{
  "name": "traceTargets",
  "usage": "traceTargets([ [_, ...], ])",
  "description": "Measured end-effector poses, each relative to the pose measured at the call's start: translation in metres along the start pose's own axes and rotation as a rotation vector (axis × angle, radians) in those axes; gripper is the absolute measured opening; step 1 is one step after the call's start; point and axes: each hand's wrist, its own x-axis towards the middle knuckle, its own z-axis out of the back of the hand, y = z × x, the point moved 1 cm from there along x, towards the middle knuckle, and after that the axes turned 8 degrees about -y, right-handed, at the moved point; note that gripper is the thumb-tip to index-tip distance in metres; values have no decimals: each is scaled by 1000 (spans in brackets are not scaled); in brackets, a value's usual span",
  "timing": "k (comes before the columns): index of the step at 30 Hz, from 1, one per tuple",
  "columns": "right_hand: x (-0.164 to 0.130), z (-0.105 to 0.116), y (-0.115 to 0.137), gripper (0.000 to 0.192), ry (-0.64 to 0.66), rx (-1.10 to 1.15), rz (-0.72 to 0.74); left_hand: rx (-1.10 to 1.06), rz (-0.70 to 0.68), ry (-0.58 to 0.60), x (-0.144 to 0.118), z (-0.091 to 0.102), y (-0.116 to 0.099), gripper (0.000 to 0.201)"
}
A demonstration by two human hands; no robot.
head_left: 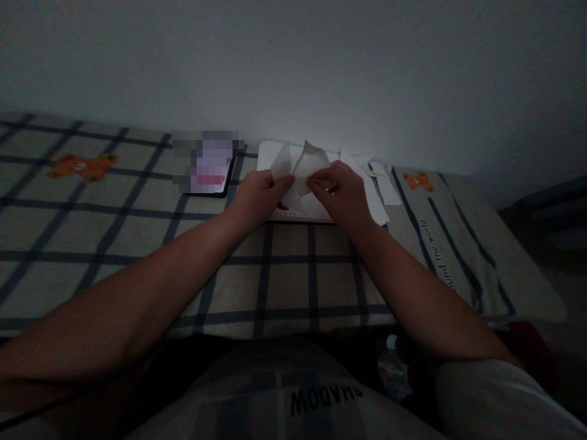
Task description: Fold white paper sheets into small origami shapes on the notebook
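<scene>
Checked cloth [288, 281] below pale wall [293, 67], left hand [260, 194] and right hand [343, 192], fingertips pinching folded paper [315, 157], white sheets [266, 154] beneath, lit device [213, 162] leftward.

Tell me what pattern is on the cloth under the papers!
The cloth has dark bluish checks and orange bears; it shows best in the head view.

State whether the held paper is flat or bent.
Bent: the paper rises in angled flaps between the left hand and right hand.
</scene>
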Motion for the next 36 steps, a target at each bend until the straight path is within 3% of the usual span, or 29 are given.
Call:
traceTargets([
  [6, -4, 1, 6, 7, -8, -2, -5, -127, 94, -28, -3, -3, -3, 26],
  [13, -6, -1, 0, 7, 104, 5, 44, -326, 179, -28, -4, -6, -9, 19],
  [23, -6, -3, 4, 9, 118, 15, 19, -236, 171, -41, -3, -4, -7, 21],
  [27, -6, -3, -1, 9, 104, 18, 87, -204, 137, -55, -3, -4, -4, 23],
  [31, -6, -3, -10, 12, 85, -13, 176, -321, 171, 0, -2, -6, -3, 22],
  [36, -4, 0, -14, 12, 90, -69, 166, -310, 242, 79, -2, -8, -4, 14],
])
